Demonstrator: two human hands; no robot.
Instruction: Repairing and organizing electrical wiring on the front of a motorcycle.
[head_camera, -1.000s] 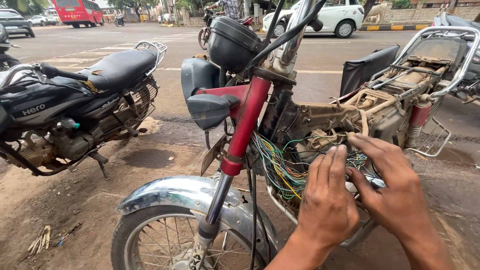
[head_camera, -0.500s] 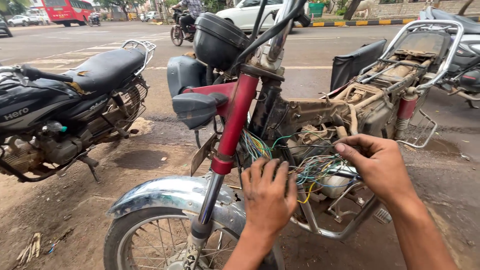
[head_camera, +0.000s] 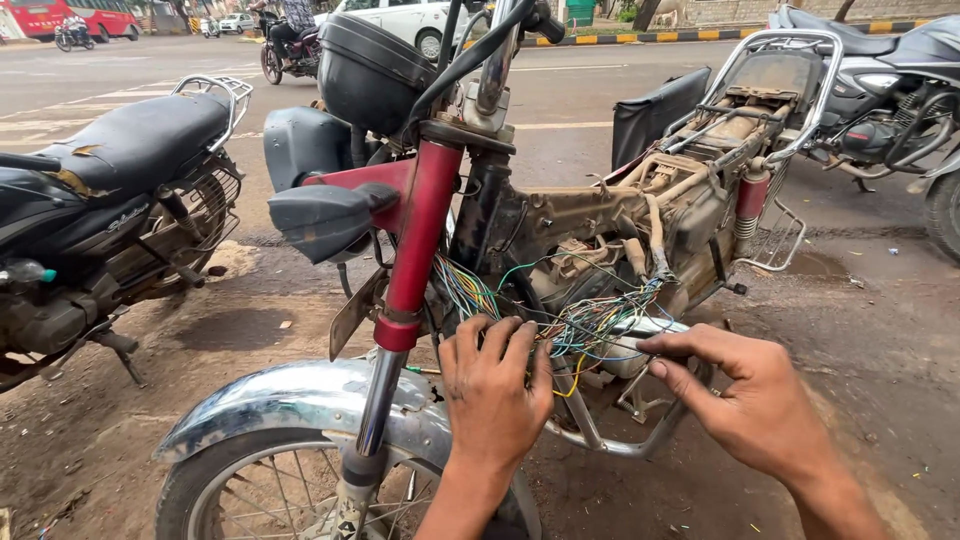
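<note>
Two hands work the wire bundle: your left hand, fingers spread, presses it at 9 o'clock; your right hand pinches strands at 3 o'clock.

Both forearms are bare, with no sleeve in view. The left hand and the right hand wear no gloves, rings, watch or bands. Short fingernails show on the right hand's fingers, toward ten o'clock.

Red fork tube, chrome mudguard, and green, yellow, blue wires on a rusty tan frame
</note>
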